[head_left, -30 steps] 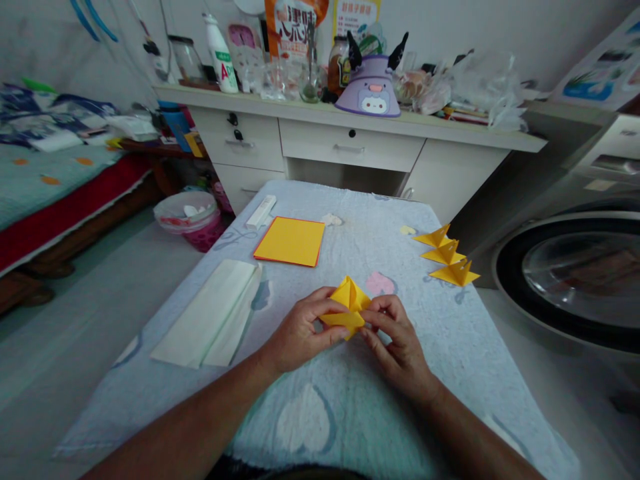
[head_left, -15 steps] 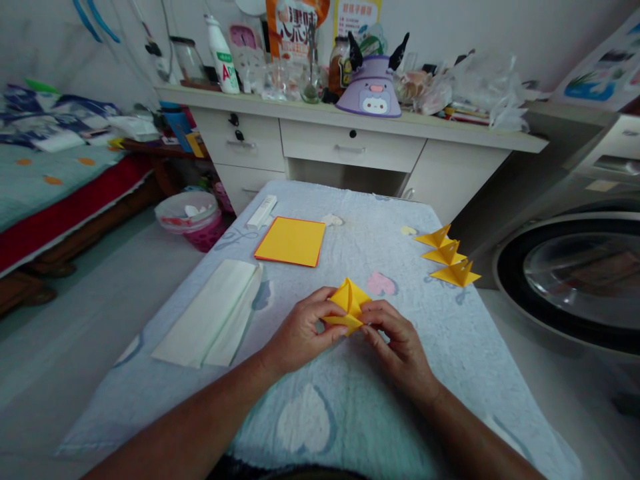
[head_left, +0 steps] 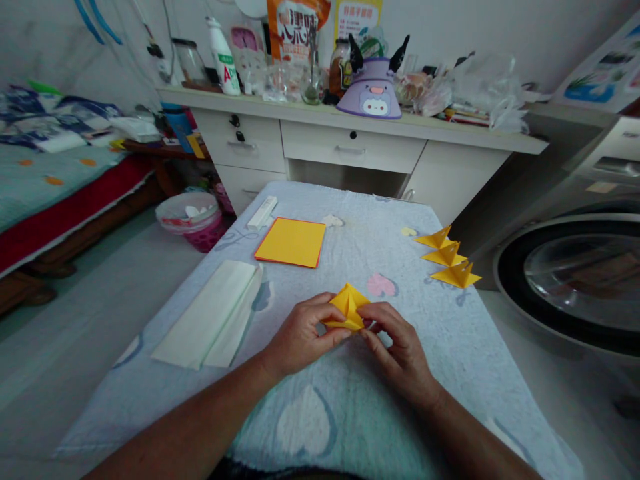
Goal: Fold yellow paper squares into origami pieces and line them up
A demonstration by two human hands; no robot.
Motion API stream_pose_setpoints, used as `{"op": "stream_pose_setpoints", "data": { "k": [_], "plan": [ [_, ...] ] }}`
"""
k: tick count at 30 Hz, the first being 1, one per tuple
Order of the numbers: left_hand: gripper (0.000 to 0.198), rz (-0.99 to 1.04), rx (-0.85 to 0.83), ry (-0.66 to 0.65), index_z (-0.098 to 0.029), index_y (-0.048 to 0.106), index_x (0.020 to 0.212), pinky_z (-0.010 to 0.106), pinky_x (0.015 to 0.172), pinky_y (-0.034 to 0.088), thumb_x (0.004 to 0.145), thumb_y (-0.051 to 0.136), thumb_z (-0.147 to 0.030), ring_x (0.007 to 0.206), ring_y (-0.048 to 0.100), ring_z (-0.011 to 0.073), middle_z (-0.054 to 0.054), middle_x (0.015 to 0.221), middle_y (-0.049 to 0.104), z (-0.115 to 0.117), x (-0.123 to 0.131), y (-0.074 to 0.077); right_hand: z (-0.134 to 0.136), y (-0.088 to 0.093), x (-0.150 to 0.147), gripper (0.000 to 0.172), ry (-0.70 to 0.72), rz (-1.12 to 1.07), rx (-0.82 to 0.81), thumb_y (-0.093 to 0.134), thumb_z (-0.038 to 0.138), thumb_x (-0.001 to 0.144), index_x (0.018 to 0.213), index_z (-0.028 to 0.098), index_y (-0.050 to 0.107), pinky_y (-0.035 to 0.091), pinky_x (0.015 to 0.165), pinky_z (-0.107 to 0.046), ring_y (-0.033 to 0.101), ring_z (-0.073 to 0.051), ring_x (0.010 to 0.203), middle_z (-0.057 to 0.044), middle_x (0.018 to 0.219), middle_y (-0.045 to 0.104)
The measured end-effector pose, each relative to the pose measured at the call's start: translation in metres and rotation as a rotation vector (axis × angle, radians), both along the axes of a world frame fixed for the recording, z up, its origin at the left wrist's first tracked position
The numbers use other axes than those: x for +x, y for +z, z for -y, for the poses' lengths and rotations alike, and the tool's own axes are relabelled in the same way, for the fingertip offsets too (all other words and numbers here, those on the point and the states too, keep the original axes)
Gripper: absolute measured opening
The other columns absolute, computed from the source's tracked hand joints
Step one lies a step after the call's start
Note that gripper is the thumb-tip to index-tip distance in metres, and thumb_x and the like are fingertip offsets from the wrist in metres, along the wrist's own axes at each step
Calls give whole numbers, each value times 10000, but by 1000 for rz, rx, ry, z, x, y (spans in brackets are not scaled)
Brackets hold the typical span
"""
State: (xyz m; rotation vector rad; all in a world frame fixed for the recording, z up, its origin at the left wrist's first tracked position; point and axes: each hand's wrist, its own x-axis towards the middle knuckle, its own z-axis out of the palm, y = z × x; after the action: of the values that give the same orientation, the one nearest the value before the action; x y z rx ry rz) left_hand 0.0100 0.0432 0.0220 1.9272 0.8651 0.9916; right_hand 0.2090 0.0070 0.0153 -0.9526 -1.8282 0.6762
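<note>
A partly folded piece of yellow origami paper [head_left: 349, 304] is held just above the table, with a point facing away from me and creased flaps on top. My left hand [head_left: 306, 335] pinches its left side between thumb and fingers. On the right edge, my right hand [head_left: 397, 343] grips it with fingertips and thumb. A stack of square yellow paper [head_left: 291, 242], with red showing at its edges, lies beyond my left hand. Several finished-looking folded yellow shapes [head_left: 453, 273] sit overlapping in a row near the table's right edge.
The cloth-covered table [head_left: 305, 420] carries a folded pale cloth or paper [head_left: 207, 313] on the left and a small white box [head_left: 262, 213] farther back. Behind stands a white cabinet [head_left: 350, 143] loaded with jars and bags. A washing machine [head_left: 585, 273] borders the right; a pink bin [head_left: 193, 217] the left.
The yellow paper's front flap, which stuck out toward me, now lies flatter against the rest. My fingers have shifted slightly along its lower edge.
</note>
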Motion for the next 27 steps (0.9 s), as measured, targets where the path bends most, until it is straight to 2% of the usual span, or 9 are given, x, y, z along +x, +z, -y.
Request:
{"op": "stream_pose_setpoints", "data": {
  "k": [12,18,23,27],
  "plan": [
    [56,-14,20,15,-184,683,828,232,711,462,790,675,-143,789,618,132,7,839,634,0,3,2,-1,2,-1,243,5,24,8,529,148,917,1110,267,615,529,716,-302,610,-178,925,-65,1059,605],
    [62,20,34,5,-187,678,851,262,751,484,793,695,-200,844,617,151,23,891,624,1,3,0,-2,2,-2,186,-8,36,-16,522,133,913,1011,246,633,518,774,-319,603,-179,931,-58,1003,586],
    [82,65,45,-3,-180,691,874,284,826,492,803,695,-221,948,622,174,62,1000,629,2,3,3,-3,1,-3,187,15,62,-13,502,133,921,1030,245,605,514,761,-313,595,-175,916,-65,1026,581],
    [96,73,57,26,-181,699,876,282,821,497,792,702,-229,926,629,175,65,980,641,2,3,6,-3,0,-5,173,31,104,-6,493,130,921,1008,242,592,513,767,-312,593,-176,912,-61,992,581]
  ]
}}
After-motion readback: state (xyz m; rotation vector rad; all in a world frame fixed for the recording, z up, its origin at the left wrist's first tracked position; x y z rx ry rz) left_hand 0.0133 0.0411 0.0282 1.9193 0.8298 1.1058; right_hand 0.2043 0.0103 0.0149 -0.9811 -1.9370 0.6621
